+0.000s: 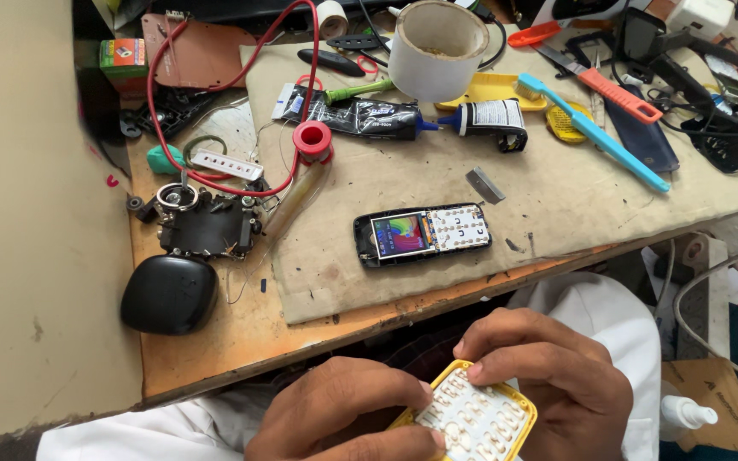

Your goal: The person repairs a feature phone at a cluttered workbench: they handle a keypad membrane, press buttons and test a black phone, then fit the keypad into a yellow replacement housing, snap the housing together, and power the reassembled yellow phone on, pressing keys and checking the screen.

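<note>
Both hands pinched the yellow-framed white rubber keypad (476,418) in the lap, below the wooden bench edge (241,341): left hand (343,414) fingers curled on its corner, right hand (548,371) fingertips pressed on top. Risk: membrane could have buckled or slipped off-bench; opened black phone with lit screen (423,233) lay exposed near the loose razor blade (484,184)

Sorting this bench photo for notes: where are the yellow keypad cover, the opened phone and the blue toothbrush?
yellow keypad cover (474,420), head view, on its white key pads.
opened phone (423,233), head view, between screen and keypad.
blue toothbrush (600,135), head view, mid-handle.
</note>
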Action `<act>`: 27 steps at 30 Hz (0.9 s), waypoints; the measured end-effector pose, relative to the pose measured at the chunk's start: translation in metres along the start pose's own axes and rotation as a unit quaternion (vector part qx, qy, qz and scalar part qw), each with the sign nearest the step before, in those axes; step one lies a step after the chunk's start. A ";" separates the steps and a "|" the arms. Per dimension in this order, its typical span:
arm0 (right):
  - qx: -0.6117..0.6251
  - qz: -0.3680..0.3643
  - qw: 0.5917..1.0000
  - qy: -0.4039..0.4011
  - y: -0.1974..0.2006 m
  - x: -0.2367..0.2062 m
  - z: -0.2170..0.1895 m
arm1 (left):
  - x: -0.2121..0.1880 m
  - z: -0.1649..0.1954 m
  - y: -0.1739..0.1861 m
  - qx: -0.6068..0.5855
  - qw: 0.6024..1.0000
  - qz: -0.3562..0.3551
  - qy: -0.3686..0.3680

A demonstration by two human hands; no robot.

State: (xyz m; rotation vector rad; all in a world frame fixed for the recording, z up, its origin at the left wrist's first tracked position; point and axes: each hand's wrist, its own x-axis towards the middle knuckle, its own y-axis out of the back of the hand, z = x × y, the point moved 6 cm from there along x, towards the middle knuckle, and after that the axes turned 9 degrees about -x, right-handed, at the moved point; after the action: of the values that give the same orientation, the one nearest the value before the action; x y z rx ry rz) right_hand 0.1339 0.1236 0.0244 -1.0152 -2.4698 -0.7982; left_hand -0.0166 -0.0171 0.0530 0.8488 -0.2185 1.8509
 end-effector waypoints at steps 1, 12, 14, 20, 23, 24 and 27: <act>0.005 0.000 1.000 0.001 -0.001 0.000 0.000 | 0.000 0.000 0.000 0.001 1.000 0.002 0.006; 0.058 0.062 0.995 -0.043 -0.004 -0.010 0.003 | 0.002 0.004 -0.005 -0.022 1.000 -0.009 -0.015; 0.068 0.062 0.995 -0.044 -0.003 -0.011 0.004 | 0.004 0.004 -0.007 -0.028 0.999 -0.006 -0.015; 0.072 0.070 0.993 -0.060 0.000 -0.016 0.006 | 0.003 0.007 -0.013 -0.032 0.999 0.023 0.006; 0.081 0.054 0.994 -0.051 0.001 -0.017 0.008 | 0.004 0.006 -0.015 -0.033 0.999 0.028 0.002; 0.083 0.044 0.995 -0.045 0.001 -0.016 0.009 | 0.004 0.006 -0.015 -0.033 0.999 0.025 -0.003; 0.123 0.010 0.992 -0.041 0.003 -0.011 0.011 | 0.002 0.004 -0.015 -0.059 0.998 0.014 0.019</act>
State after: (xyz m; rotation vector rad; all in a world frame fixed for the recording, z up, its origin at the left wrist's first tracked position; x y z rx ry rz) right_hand 0.1422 0.1260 0.0111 -0.9983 -2.5444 -0.4391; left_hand -0.0027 -0.0105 0.0538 0.7325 -0.3128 1.8590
